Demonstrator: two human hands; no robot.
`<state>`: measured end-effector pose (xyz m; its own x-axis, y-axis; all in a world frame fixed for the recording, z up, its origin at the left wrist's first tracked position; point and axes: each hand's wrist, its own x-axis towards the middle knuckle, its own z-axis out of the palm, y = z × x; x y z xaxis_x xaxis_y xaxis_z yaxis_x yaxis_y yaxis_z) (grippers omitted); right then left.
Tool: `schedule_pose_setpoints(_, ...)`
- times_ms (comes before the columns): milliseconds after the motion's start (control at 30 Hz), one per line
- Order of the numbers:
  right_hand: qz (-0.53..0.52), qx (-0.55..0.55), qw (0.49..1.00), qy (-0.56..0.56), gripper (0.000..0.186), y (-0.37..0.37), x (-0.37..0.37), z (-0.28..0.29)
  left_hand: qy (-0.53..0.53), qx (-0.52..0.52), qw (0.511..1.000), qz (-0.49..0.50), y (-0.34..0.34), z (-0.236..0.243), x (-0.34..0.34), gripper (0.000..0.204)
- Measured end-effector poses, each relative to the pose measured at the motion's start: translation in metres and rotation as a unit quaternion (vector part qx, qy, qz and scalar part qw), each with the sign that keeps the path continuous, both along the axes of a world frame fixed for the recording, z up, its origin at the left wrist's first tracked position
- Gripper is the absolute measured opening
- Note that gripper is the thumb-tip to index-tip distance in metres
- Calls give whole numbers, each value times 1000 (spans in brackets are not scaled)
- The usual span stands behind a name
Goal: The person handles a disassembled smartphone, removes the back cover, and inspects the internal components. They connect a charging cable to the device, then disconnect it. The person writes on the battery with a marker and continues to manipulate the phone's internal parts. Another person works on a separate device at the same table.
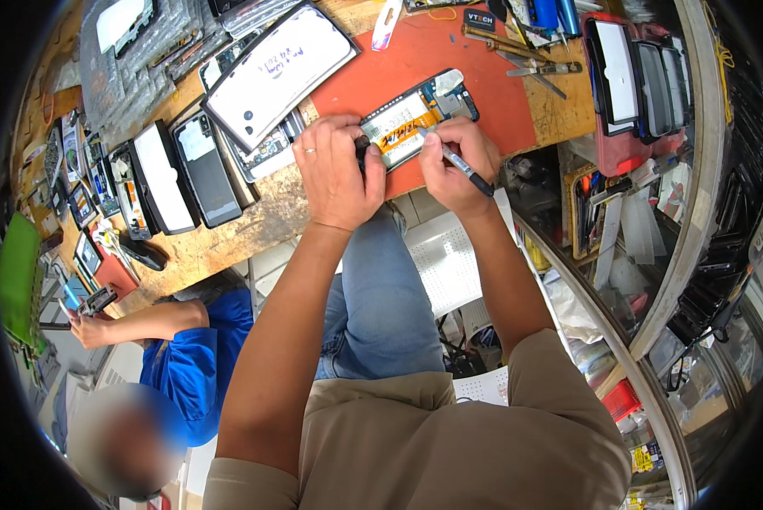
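An opened phone [407, 126] lies tilted on the red mat, its battery and circuit board bare. Dark handwriting runs across the orange strip [398, 134] on its battery. My right hand [459, 166] grips a marker pen [466, 168] with a grey barrel and black end, its tip at the strip. At the phone's left end rests my left hand [339, 166], fingers curled around a small black piece [362, 149] that looks like the marker's cap. Part of that piece and the phone's near left corner are hidden by the fingers.
A white box lid [279, 72] with handwriting lies left of the red mat [509, 93]. Several phone shells [204, 166] line the bench's left side. Tweezers [543, 68] sit at the back right beside a red tray [624, 149]. A co-worker in a blue sleeve [190, 365] works at left.
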<state>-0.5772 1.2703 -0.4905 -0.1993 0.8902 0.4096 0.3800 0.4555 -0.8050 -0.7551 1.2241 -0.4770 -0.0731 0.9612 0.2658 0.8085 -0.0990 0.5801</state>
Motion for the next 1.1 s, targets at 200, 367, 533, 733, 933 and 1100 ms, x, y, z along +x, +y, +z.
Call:
schedule_pose_setpoints(200,2,-23,998,55,14,4,6,5,-4,-2,1000,1,0,0,0,29)
schedule_pose_setpoints(367,0,-107,991,77,15,13,18,7,-2,-9,1000,2,-1,0,0,29)
schedule_pose_setpoints(533,43,-11,998,36,15,15,18,4,-4,-12,1000,4,-1,0,1,29)
schedule_pose_setpoints(733,31,-36,999,18,15,13,17,2,-1,1,1000,10,0,-1,2,28)
schedule_pose_setpoints(933,37,-31,998,30,15,13,16,2,2,-2,1000,13,0,-1,2,27)
schedule_pose_setpoints(1100,20,-25,999,17,16,13,15,2,0,3,1000,11,0,-1,2,27)
